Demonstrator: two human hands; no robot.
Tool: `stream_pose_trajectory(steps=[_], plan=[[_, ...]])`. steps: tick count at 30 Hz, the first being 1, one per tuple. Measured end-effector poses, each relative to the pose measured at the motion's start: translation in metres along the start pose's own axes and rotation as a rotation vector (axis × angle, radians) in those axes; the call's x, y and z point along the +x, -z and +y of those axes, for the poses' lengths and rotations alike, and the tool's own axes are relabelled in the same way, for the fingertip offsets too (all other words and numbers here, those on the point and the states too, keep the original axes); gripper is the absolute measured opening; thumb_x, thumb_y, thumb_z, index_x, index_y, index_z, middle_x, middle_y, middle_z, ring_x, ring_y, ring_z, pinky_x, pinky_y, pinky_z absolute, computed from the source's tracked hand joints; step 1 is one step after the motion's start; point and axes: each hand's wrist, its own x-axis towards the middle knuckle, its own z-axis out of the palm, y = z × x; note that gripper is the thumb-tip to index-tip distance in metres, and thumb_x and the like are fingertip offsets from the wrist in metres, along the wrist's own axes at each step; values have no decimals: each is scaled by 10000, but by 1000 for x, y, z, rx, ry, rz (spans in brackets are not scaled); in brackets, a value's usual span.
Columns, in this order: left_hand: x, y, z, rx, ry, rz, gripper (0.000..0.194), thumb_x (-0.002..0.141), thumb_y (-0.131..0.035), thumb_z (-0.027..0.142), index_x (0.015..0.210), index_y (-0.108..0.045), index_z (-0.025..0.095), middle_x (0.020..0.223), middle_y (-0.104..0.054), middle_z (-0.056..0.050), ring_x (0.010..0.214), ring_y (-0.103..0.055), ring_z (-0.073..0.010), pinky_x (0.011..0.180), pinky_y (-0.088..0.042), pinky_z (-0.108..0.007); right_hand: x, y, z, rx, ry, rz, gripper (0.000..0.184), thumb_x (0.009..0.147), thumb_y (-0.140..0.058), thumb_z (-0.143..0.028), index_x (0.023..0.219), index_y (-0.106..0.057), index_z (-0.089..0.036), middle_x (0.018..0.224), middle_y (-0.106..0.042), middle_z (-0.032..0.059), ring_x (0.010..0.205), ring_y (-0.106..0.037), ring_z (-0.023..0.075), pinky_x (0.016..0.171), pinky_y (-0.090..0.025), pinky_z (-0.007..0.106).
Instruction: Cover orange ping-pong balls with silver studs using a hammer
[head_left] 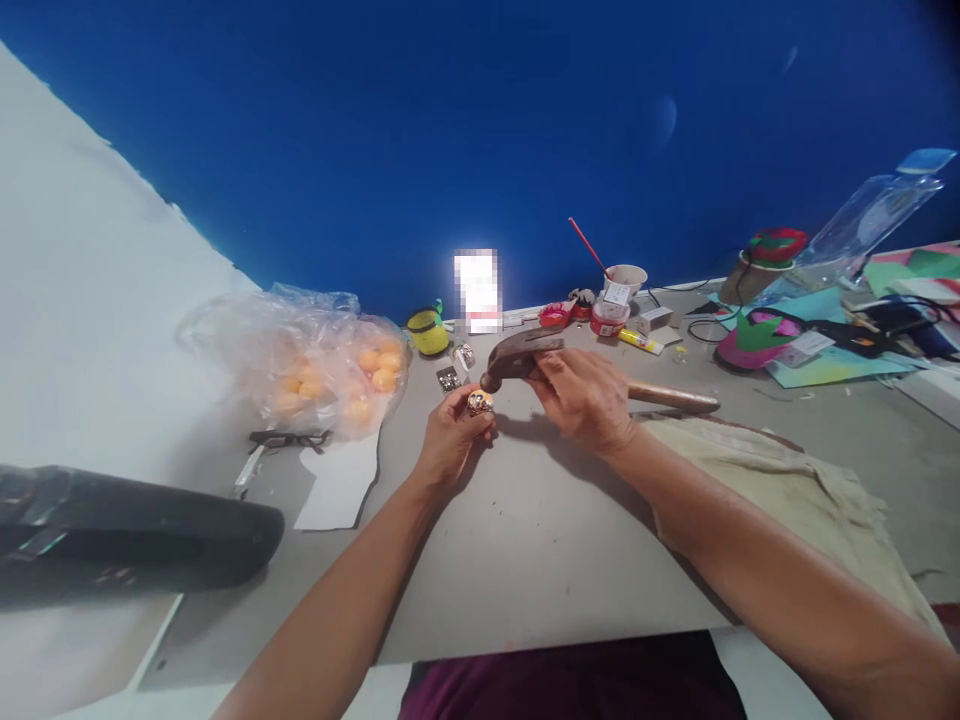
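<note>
Ball (480,402) now: small, orange patch facing up, shiny silvery bits over sides, pinched in fingertips mid-scene. Hammer (523,354) right above it! Dark, worn metal head to left, round striking face tipped down at ball, contact or sliver of gap, can't tell. Wooden handle lying nearly level, gripped close to head, butt pointing right.

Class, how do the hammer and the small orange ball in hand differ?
The hammer is long; the ball is small and round. The hammer shows a dark head and brown handle; the ball, orange with shiny patches. The right hand holds the hammer; the left hand, the ball. Both are held.
</note>
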Motion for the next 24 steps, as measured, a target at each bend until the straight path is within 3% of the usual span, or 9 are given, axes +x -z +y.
stream_pose_trajectory(steps=[3,7,10,14,20,24], plan=[[-1,-2,-2,104,-28,-7,327,668,-789,166,979,-692,153,843,-629,1,631,-606,-106,532,-480,-245,-3,-7,-2,6,143,100,239,1051,-542,-315,1017,-743,-190,717,-647,40,683,-500,179,690,-285,347],[-1,-2,-2,101,-10,54,483,676,-807,204,1132,-650,173,932,-669,-16,631,-632,-112,535,-500,-250,-1,-5,3,-7,110,198,234,1055,-539,-317,1093,-732,-190,749,-652,41,702,-506,180,693,-280,346],[0,-1,-1,82,20,69,517,660,-820,206,1143,-639,162,954,-686,-35,641,-643,-118,540,-500,-249,0,-4,5,-13,81,174,257,1059,-529,-340,1135,-721,-187,779,-660,50,726,-515,184,701,-287,344],[-1,-1,-1,50,-2,5,445,630,-834,184,1046,-676,152,924,-676,-29,648,-613,-107,537,-477,-238,-3,-9,0,-12,170,87,218,1050,-549,-307,1054,-735,-194,725,-637,30,698,-490,173,692,-275,347],[-2,-4,3,-12,12,39,494,627,-837,161,1092,-671,175,860,-644,18,595,-533,-62,544,-430,-220,-1,-4,0,-34,103,190,253,1062,-526,-322,1109,-732,-184,742,-639,40,702,-493,180,694,-272,347],[-4,-7,2,66,-18,70,436,615,-830,179,1022,-673,174,823,-637,23,567,-554,-79,511,-421,-230,-2,-6,-3,2,166,108,233,1059,-536,-314,1084,-731,-188,739,-648,33,700,-501,176,687,-272,353]])
